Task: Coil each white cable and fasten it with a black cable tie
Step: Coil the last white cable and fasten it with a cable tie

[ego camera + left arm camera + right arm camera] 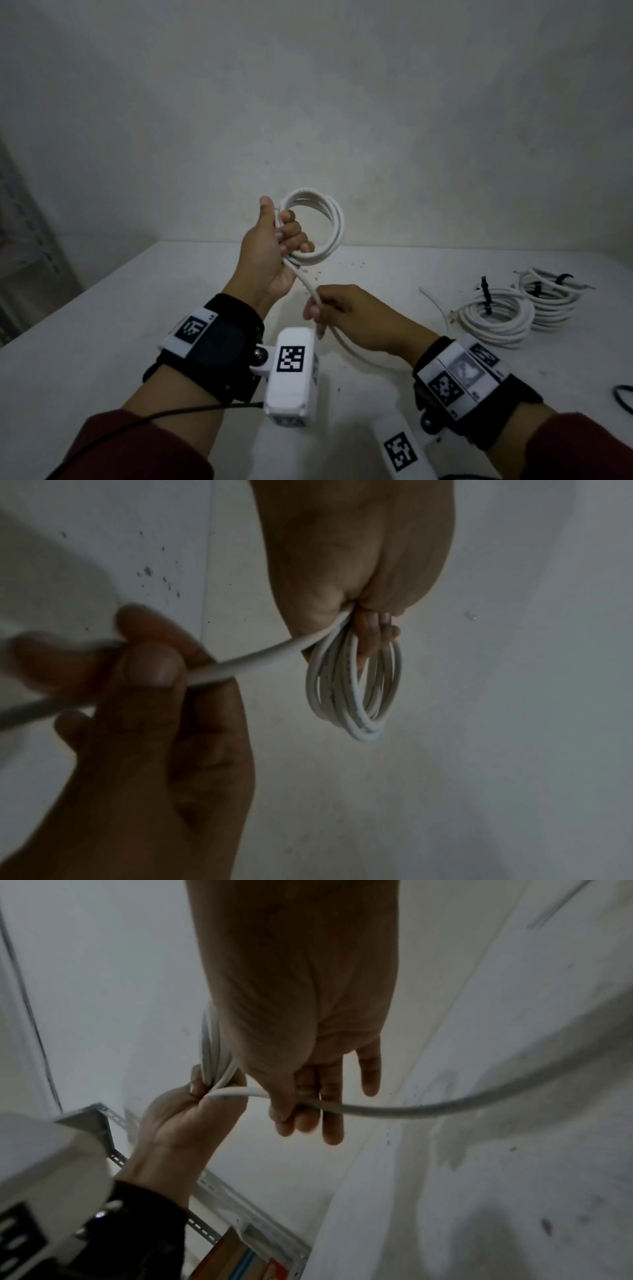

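My left hand (274,246) is raised above the white table (102,329) and grips a coil of white cable (334,222) with several loops; its fingers curl through the loops. The coil (356,696) hangs from that hand (359,574) in the left wrist view. A loose strand (308,284) runs down from the coil into my right hand (342,311), which pinches it between thumb and fingers (298,1112). Past the right hand the strand (445,1108) trails back along the table. My left hand (178,1110) also shows in the right wrist view.
Two finished white coils (496,315) (551,298) bound with black cable ties (485,294) lie at the right of the table. A short white wire piece (436,305) lies beside them. A black loop (623,399) sits at the right edge. Metal shelving (219,1191) stands left.
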